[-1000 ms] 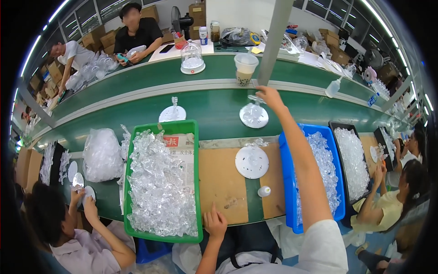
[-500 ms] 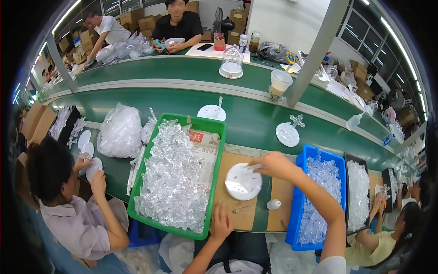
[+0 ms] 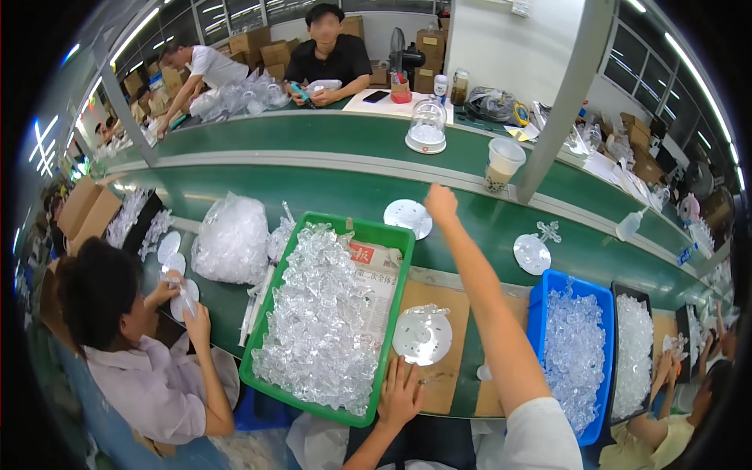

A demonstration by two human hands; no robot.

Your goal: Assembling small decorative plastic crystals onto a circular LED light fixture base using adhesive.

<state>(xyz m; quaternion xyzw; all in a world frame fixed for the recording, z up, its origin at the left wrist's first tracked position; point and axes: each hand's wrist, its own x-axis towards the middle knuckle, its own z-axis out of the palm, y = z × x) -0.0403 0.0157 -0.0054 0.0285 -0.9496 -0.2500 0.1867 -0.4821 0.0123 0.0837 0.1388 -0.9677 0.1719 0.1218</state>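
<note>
Disc, green bin left, blue bin right

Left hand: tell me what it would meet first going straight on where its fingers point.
The left hand would likely meet the white disc first; its fingertips look right at the disc's near edge, though whether they touch it is unclear.

White wall, dark windows, strip lights, green-topped benches, grey post, blue floor

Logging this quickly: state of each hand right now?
Left hand: open, palm down over the cardboard.
Right hand: beside a white disc; grip cannot be told.
</note>
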